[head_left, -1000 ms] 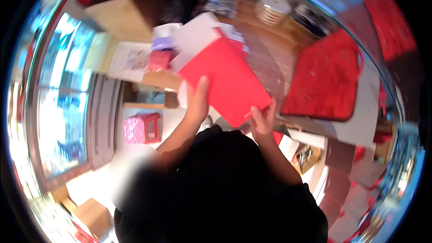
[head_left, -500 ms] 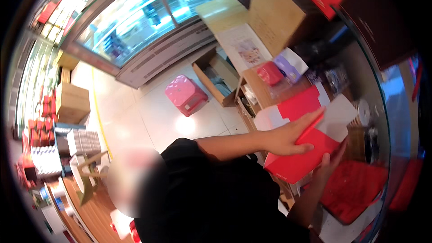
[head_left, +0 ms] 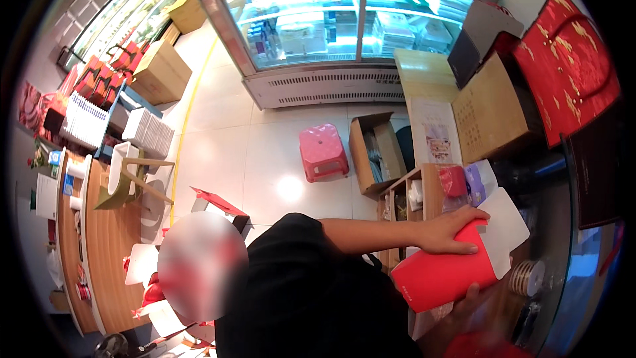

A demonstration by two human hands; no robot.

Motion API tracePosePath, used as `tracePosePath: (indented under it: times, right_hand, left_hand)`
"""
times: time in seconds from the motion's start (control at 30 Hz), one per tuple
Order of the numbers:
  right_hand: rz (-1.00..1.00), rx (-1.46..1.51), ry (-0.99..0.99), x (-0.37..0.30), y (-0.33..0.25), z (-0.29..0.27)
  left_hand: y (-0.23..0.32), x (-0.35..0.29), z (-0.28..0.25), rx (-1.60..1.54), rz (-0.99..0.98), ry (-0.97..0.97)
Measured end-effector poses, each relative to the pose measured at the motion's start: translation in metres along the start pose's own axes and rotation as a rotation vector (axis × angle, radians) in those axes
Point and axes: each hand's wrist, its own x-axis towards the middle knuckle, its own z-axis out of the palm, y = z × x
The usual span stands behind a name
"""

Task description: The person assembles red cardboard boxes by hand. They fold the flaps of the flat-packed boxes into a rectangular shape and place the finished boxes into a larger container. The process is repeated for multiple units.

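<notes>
The person's bare left grip (head_left: 449, 232) clasps a red cardboard box with pale flaps (head_left: 437, 277); the right grip (head_left: 466, 306), dim and partly hidden, touches the box's lower edge. Left of and above the box, a pink plastic stool (head_left: 323, 151) stands near an open brown carton (head_left: 391, 145). Right of the box sits a striped ribbon spool (head_left: 528, 278).
</notes>
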Motion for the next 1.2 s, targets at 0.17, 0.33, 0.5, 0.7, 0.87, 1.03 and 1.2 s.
tracePosePath:
  times: [0.17, 0.33, 0.5, 0.7, 0.87, 1.03, 1.2]
  right_hand:
    - [-0.006, 0.146, -0.069, 0.022, -0.005, 0.003]
    - [0.02, 0.21, -0.178, 0.023, 0.012, 0.0]
    - [-0.056, 0.16, -0.267, 0.024, 0.021, -0.006]
    - [-0.081, 0.229, -0.284, 0.021, 0.026, -0.006]
    - [-0.041, 0.287, -0.217, 0.022, 0.016, -0.007]
    - [-0.029, 0.316, -0.161, 0.02, 0.023, -0.016]
    - [-0.123, 0.28, 0.051, 0.016, 0.0, -0.013]
  left_hand:
    - [0.02, -0.003, -0.01, 0.049, 0.047, 0.007]
    - [0.033, -0.012, -0.015, 0.156, 0.047, 0.073]
    - [0.04, -0.02, -0.014, 0.169, 0.036, 0.093]
    - [0.05, -0.026, -0.018, 0.184, -0.035, 0.087]
    - [0.051, -0.025, -0.004, 0.225, 0.061, 0.188]
    - [0.049, -0.02, 0.003, 0.115, 0.192, 0.199]
    - [0.051, -0.011, 0.012, -0.188, 0.14, 0.247]
